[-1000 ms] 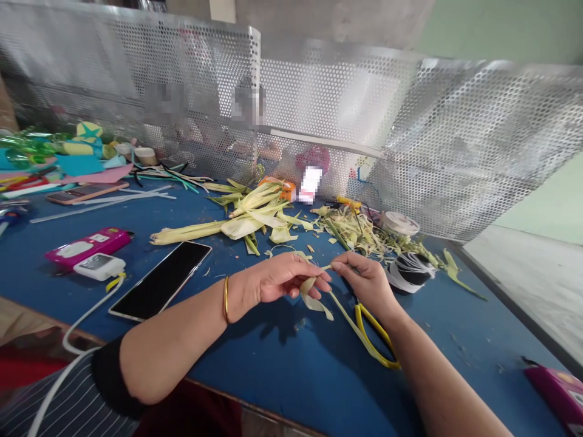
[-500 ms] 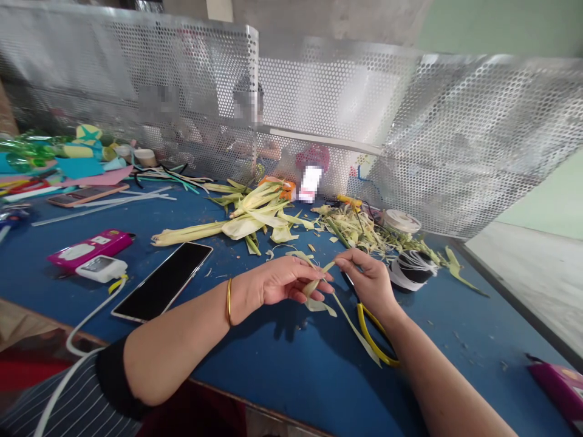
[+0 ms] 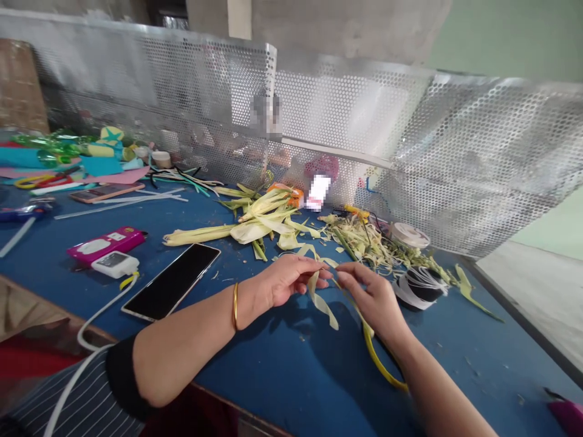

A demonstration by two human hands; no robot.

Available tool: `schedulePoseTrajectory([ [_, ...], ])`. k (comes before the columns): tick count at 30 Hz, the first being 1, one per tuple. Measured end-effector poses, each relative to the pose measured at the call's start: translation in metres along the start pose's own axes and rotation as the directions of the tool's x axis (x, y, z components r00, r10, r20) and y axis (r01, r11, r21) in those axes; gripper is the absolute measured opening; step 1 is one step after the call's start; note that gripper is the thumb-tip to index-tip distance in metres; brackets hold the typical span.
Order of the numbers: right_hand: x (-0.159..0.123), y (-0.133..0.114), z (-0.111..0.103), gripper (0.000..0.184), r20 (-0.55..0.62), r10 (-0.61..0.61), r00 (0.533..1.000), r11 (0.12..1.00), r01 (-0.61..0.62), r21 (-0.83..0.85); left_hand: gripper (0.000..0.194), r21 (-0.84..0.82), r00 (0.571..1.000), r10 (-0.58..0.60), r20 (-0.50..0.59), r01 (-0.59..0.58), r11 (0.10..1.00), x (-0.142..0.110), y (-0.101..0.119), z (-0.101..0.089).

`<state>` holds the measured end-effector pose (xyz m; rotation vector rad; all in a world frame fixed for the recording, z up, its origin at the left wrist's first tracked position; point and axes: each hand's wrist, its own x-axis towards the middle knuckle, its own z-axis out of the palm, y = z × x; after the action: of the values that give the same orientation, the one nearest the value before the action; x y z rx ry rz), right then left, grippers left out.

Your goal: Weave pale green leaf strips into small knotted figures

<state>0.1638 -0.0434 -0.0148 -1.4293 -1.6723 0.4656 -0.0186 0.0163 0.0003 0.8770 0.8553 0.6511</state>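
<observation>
Between finger and thumb, my left hand (image 3: 296, 278) pinches thin pale corn husk strips (image 3: 321, 301), one of which curls down below the fingers. Close beside it on the right, my right hand (image 3: 371, 294) is closed in a pinch on a husk strip too. Yellow-handled pliers or scissors (image 3: 380, 364) lie under my right wrist, mostly hidden by it. A spool wound with white string (image 3: 419, 287) stands to the right of my right hand. Beyond my hands lie whole corn husks (image 3: 259, 221) and a heap of shredded husk (image 3: 364, 240).
A dark-screened phone (image 3: 173, 281) lies left of my left forearm, near a magenta box (image 3: 107, 244) and a white device (image 3: 115, 264) with a cable. Craft materials (image 3: 102, 158) crowd the far left. A perforated metal screen (image 3: 337, 115) borders the blue table (image 3: 282, 370) behind.
The view has shifted slightly. My right hand has moved a little lower, and the husk strips between my hands have changed shape, one now hanging in a curl below my left fingers.
</observation>
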Motion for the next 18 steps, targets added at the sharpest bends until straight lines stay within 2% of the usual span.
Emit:
schedulePoseTrajectory([
  [3,-0.002,0.002,0.006,0.031,0.171,0.074,0.982,0.992,-0.091,0.091,0.012,-0.076,1.000,-0.004,0.001,0.004,0.997,0.002,0.000,-0.002],
  [6,-0.002,0.007,0.006,0.035,0.184,0.075,0.980,0.995,-0.087,0.058,0.011,-0.141,0.997,-0.047,0.063,0.056,0.988,0.003,-0.001,-0.002],
  [7,-0.001,0.007,0.005,0.034,0.147,0.044,0.988,0.999,-0.046,0.005,0.010,-0.164,0.995,-0.062,0.077,0.074,0.984,0.003,-0.001,-0.001],
  [9,-0.001,0.005,0.002,0.028,-0.016,-0.075,0.997,0.987,0.072,-0.145,0.007,-0.212,0.996,-0.065,0.066,0.077,0.974,0.003,-0.002,0.001],
  [11,-0.003,0.000,0.001,0.023,-0.187,-0.232,0.955,0.948,0.179,-0.262,0.005,-0.263,0.999,-0.046,0.021,0.050,0.964,0.003,-0.003,0.003],
  [12,-0.005,-0.003,0.002,0.022,-0.219,-0.277,0.936,0.939,0.215,-0.269,0.005,-0.286,0.999,-0.033,-0.003,0.031,0.958,0.003,-0.003,0.004],
  [13,-0.008,-0.006,0.005,0.022,-0.200,-0.284,0.938,0.942,0.234,-0.240,0.005,-0.303,1.000,-0.023,-0.020,0.015,0.953,0.003,-0.003,0.004],
  [15,-0.013,-0.010,0.014,0.020,-0.037,-0.199,0.979,0.974,0.194,-0.121,0.007,-0.318,1.000,-0.002,-0.025,-0.006,0.948,0.004,-0.004,0.004],
  [16,-0.015,-0.011,0.019,0.020,0.054,-0.126,0.991,0.989,0.130,-0.074,0.008,-0.320,1.000,0.012,-0.022,-0.018,0.947,0.005,-0.004,0.004],
  [18,-0.019,-0.012,0.027,0.025,0.174,0.017,0.985,1.000,-0.016,-0.006,0.008,-0.313,0.999,0.039,-0.016,-0.042,0.949,0.005,-0.006,0.004],
])
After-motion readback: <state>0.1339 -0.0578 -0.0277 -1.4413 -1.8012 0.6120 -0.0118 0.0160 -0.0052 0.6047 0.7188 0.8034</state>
